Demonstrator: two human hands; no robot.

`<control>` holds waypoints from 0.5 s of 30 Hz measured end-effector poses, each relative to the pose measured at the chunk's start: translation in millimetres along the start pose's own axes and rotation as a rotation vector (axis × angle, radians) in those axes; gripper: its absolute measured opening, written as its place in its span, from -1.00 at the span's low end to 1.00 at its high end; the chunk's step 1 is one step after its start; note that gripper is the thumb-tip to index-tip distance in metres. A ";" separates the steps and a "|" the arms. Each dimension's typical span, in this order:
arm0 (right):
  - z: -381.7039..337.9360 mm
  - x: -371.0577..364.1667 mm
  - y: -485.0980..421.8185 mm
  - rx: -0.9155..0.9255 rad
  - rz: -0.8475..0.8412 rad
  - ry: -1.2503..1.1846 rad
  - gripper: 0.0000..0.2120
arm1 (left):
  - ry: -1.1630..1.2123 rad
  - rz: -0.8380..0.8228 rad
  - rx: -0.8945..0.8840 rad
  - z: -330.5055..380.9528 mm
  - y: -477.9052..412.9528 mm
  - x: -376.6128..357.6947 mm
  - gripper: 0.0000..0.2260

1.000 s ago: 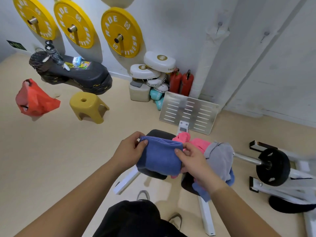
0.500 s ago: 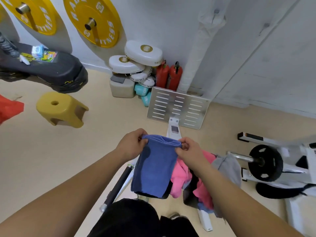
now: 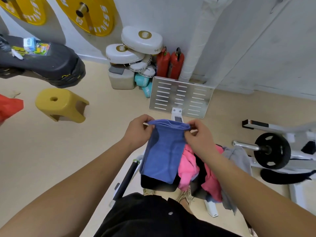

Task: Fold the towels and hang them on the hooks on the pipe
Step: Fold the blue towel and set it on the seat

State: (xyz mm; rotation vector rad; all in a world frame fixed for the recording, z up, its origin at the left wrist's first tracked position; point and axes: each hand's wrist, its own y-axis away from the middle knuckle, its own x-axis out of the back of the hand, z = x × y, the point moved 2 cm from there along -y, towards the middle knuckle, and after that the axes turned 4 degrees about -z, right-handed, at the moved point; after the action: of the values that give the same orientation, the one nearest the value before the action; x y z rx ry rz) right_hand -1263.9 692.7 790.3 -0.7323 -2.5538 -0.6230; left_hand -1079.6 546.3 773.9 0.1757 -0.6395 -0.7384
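Head view: bench (image 3: 153,185) carries heaped pink towel (image 3: 188,165) and grey towel (image 3: 239,156). Blue towel (image 3: 162,151) hangs folded lengthwise over bench front. L hand (image 3: 138,130) and R hand (image 3: 200,135) each pinch a top corner. Rec: keep top edge level, layers aligned before next fold.

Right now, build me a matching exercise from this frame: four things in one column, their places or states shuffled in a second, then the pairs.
1 blue towel
2 pink towel
3 yellow stool
4 red fire extinguishers

A upright against the wall
B pinched at its top edge by the left hand and right hand
C crumpled in a heap
D alone on open floor

Pairs: 1-B, 2-C, 3-D, 4-A
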 end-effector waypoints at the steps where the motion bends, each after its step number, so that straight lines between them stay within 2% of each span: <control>1: 4.1 -2.9 8.7 -0.002 -0.053 0.020 -0.78 | 0.002 -0.016 0.000 -6.8 8.7 -2.3 -0.90; 6: 50.2 -28.0 55.0 0.004 -0.448 0.320 -0.70 | -0.088 -0.172 0.035 -53.1 60.3 -16.7 -0.78; 8: 65.3 -34.6 65.5 0.037 -0.543 0.467 -0.76 | -0.185 -0.222 0.010 -69.0 75.4 -22.3 -0.73; 12: 83.4 -46.1 81.8 0.147 -0.548 0.644 -0.82 | -0.330 -0.307 -0.056 -93.2 90.5 -35.0 -0.74; 15: 98.4 -59.6 91.4 0.188 -0.542 0.804 -0.73 | -0.468 -0.368 -0.119 -102.5 94.8 -42.8 -0.78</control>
State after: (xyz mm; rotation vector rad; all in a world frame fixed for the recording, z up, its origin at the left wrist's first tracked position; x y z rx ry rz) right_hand -1190.6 790.1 708.2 0.2704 -1.9742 -0.6504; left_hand -988.0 637.7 706.4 0.0064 -1.0195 -1.1872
